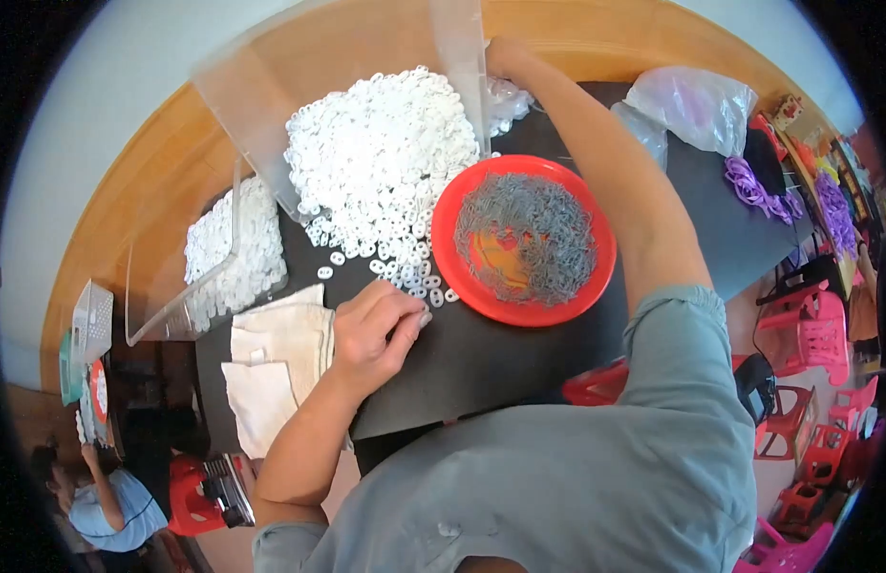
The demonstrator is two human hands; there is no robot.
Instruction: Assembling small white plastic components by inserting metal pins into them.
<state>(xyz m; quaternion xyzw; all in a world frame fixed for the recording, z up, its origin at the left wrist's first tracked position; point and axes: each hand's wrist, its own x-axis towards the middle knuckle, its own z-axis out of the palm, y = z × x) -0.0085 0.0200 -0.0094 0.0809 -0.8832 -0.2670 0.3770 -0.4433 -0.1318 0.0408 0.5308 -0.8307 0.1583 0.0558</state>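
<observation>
My left hand [374, 334] rests at the near edge of the black table, its fingers curled and thumb pressed in. A small pale bit shows at its fingertips, too small to name. Just beyond it lie loose white oval pieces with two holes [395, 143], spilling in a heap from a tipped clear plastic bin [261, 86]. My right arm reaches far past the red plate [443, 244], which holds many thin grey pins or wires. The right hand [506, 59] is by the bin's right wall, above a clear plastic bag [506, 103]; its fingers are mostly hidden.
A second clear bin [142, 286] with white pieces stands at left. Folded cream cloths [271, 372] lie beside my left forearm. At right are a large plastic bag [691, 105] and purple cord [758, 191]. Red and pink stools stand beyond; another person [113, 506] sits at far left.
</observation>
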